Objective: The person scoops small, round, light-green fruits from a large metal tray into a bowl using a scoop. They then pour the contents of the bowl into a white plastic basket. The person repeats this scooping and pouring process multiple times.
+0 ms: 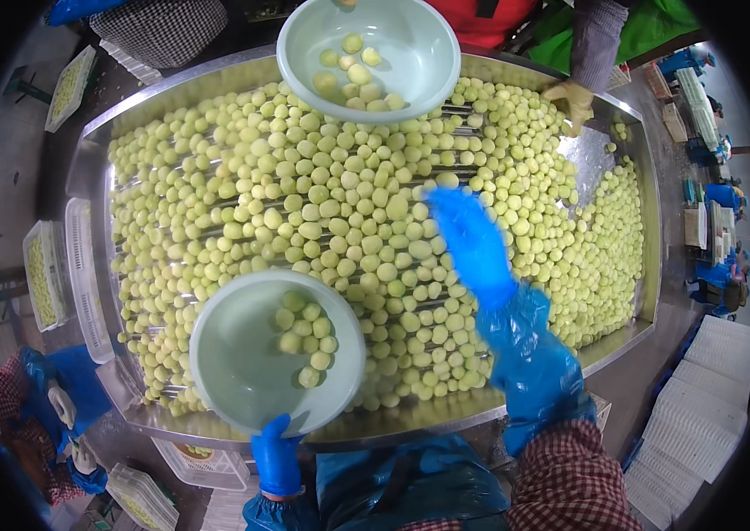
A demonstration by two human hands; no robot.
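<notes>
My left hand (277, 458), in a blue glove, grips the near rim of a pale green plastic basin (235, 332). Several round pale green fruits (308, 328) lie in the basin's right half. The basin is over the near left part of a stainless-steel sorting table (428, 415) with metal slats. My right hand (471, 245), also gloved in blue and blurred, reaches over the fruits (362, 199) that cover the slats. One fruit (447, 180) shows by its fingertips; whether the fingers hold anything is hidden.
Across the table, another pale green basin (415, 60) holds several fruits. A co-worker's gloved hand (571, 103) touches fruits at the far right. White plastic crates (89, 279) stand at the left, stacked white trays (694, 411) at the right. Another person (43, 418) works at lower left.
</notes>
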